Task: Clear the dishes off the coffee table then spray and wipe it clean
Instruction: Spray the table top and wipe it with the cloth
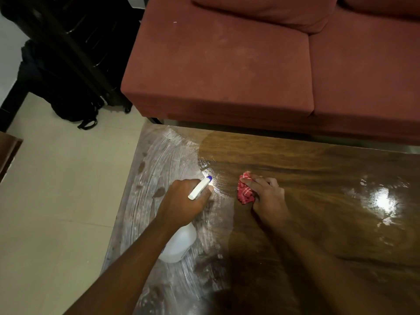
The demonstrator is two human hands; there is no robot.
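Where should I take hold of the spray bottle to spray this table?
Grip the spray bottle at its neck, under the white trigger head, coming from behind, opposite the blue nozzle, as the left hand does. The round body looks too wide to wrap, and the forefinger likely reaches the trigger from there.

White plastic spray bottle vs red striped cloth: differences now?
The white plastic spray bottle is rigid and bigger; the red striped cloth is crumpled small. The left hand grips the bottle tilted; the right hand holds the cloth on the wooden coffee table. Both are hand-held.
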